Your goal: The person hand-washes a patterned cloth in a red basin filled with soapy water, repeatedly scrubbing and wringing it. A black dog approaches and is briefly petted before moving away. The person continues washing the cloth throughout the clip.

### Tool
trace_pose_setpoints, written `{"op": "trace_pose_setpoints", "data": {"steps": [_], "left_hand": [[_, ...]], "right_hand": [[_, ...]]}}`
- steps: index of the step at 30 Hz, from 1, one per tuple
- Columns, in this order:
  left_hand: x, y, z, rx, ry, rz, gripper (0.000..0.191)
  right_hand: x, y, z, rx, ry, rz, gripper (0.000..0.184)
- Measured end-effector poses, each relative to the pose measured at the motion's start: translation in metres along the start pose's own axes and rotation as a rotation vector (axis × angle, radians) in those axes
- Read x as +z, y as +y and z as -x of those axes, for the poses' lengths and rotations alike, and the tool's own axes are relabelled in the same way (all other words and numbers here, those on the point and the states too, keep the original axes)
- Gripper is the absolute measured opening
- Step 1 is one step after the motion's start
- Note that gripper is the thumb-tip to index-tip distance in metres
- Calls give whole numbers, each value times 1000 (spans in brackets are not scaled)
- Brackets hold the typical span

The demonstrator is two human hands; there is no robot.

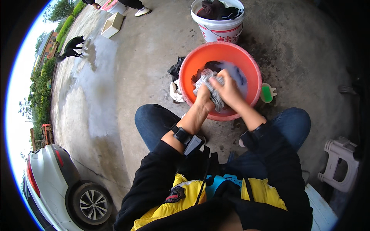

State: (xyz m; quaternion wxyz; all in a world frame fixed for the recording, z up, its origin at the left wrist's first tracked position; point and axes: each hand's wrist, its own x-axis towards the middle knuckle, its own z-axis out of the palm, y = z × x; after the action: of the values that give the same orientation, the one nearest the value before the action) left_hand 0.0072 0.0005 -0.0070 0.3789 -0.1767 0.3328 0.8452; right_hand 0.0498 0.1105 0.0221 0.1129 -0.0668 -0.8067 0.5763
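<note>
Both of my hands grip a grey patterned cloth (pixel 217 99) above an orange plastic basin (pixel 199 56). My left hand (pixel 204 96) holds it from the near left side, its fingers partly hidden by the fabric. On the right, my right hand (pixel 226 85) clasps the same cloth and is slightly blurred. Cloudy, soapy water (pixel 238 76) fills the basin's right part. Dark wet clothing (pixel 213 65) lies in the water beyond my hands, and a reddish-brown piece (pixel 196 77) rests at the left.
A white bucket (pixel 219 31) of dark clothes stands behind the basin. Beside it lie black fabric (pixel 175 69), white fabric (pixel 175 91) and a soap dish with green soap (pixel 267 93). A plastic stool (pixel 341 164), white car (pixel 52 184), black dog (pixel 72 47), foam box (pixel 112 25) and another person's shoe (pixel 143 11) surround me.
</note>
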Motion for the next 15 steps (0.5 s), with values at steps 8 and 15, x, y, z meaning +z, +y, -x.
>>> {"op": "trace_pose_setpoints", "data": {"steps": [8, 15], "left_hand": [[11, 42, 24, 68, -202, -138, 67], [-4, 8, 30, -116, -326, -611, 80]], "right_hand": [[-51, 34, -11, 513, -381, -1081, 52], [-41, 17, -11, 496, -316, -1293, 51]]}}
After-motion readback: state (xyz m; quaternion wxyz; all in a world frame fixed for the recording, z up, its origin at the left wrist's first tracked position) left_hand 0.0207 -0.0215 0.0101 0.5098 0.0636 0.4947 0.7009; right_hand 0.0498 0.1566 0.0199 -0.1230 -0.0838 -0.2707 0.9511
